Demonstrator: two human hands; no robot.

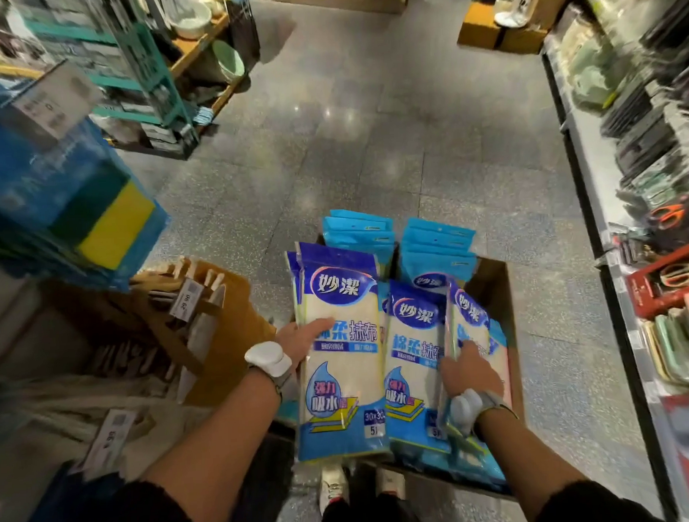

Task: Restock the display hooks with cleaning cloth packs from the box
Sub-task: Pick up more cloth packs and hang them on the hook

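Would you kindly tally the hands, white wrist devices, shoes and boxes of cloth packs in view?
Hands: 2, left hand, right hand
White wrist devices: 2
Shoes: 2
Box of cloth packs: 1
Total: 7

Glossy plastic cloth packs (341, 351), matt cardboard box (494, 289), polished speckled floor (369, 141), prob. stone.

Dim overhead light glares off the floor (328, 111); edges blurred, bowed.
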